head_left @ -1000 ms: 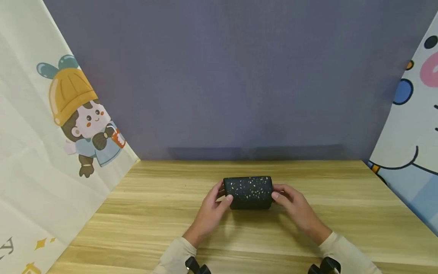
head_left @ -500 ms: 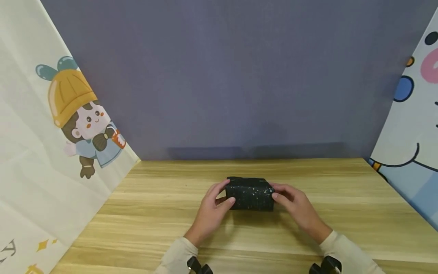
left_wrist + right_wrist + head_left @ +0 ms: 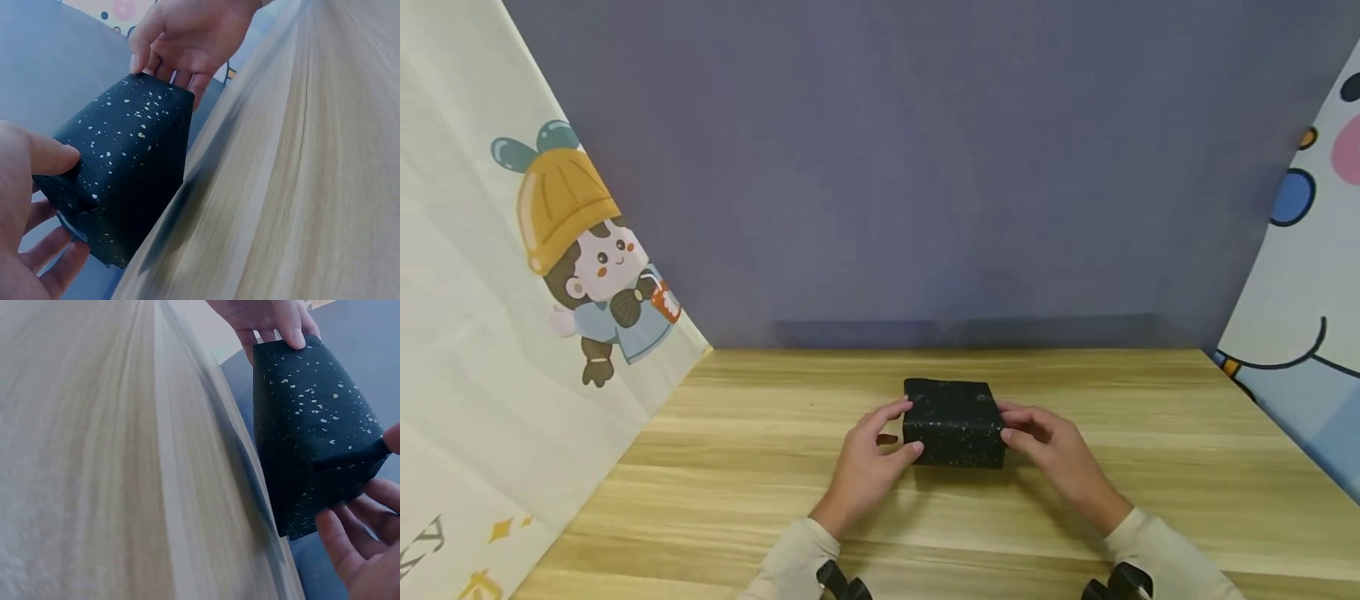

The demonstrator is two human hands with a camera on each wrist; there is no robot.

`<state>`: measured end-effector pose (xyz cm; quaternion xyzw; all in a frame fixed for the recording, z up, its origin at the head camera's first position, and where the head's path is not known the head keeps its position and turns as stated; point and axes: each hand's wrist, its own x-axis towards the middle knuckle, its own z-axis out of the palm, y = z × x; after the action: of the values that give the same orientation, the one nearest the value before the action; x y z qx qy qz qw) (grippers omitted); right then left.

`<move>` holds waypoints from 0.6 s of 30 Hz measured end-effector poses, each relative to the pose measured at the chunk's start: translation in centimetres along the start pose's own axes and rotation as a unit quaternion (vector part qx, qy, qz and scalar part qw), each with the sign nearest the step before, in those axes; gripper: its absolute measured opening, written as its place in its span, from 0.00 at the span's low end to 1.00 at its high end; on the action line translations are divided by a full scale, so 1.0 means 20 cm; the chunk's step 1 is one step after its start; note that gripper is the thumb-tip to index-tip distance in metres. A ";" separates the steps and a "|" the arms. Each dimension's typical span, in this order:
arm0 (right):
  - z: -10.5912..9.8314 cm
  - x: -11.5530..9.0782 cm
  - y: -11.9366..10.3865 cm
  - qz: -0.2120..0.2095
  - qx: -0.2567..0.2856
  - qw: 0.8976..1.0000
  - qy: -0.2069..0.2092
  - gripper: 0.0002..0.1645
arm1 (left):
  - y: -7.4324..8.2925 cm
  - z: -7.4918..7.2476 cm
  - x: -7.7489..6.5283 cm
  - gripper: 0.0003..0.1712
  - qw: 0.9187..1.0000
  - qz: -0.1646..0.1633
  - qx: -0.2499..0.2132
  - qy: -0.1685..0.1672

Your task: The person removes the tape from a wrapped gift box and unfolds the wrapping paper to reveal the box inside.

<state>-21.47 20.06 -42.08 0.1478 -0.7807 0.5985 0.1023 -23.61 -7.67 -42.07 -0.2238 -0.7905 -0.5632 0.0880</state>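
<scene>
A black box wrapped in speckled paper (image 3: 953,423) is held between both hands, close over the wooden table, with its shadow beneath. My left hand (image 3: 868,462) grips its left end, thumb on the near face and fingers behind. At the right end, my right hand (image 3: 1060,454) pinches it between thumb and fingers. Pale flecks cover the long face of the wrapped box (image 3: 125,137) in the left wrist view. Folded paper shows at the end of the wrapped box (image 3: 337,487) in the right wrist view. The undersides of some fingers are hidden behind it.
The wooden table (image 3: 737,467) runs back to a grey-blue panel (image 3: 880,167). A white printed cloth (image 3: 460,250) hangs at the left, and another cartoon cloth (image 3: 1292,292) at the right. Dark straps show at both sleeves.
The box has been turned over in the hands: the speckled face that showed on top has rolled toward the front, and a plainer dark face is now on top. Both hands stay at its ends.
</scene>
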 end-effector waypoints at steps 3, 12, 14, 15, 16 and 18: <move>0.00 0.00 0.01 -0.001 0.018 1.000 0.004 0.14 | 0.00 0.01 0.00 0.31 1.000 -0.008 0.001 0.002; 0.00 0.01 0.00 -0.003 0.038 0.999 0.029 0.16 | 0.01 0.00 -0.01 0.29 0.999 -0.021 0.022 -0.009; 0.00 0.01 0.00 0.004 0.031 0.999 0.036 0.15 | 0.01 0.00 -0.01 0.29 0.999 -0.023 0.028 -0.016; 0.00 0.01 0.00 0.007 0.027 0.999 0.040 0.15 | 0.01 0.00 -0.01 0.29 0.999 -0.022 0.032 -0.019; 0.00 0.01 0.00 0.011 0.024 0.999 0.042 0.14 | 0.02 0.00 -0.01 0.29 0.999 -0.022 0.034 -0.022; 0.00 0.01 0.00 0.017 0.022 0.999 0.045 0.14 | 0.02 0.00 -0.02 0.28 0.999 -0.021 0.038 -0.027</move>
<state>-21.63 20.03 -42.03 0.1096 -0.7640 0.6236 0.1239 -23.14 -7.71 -41.85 -0.2190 -0.8178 -0.5284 0.0634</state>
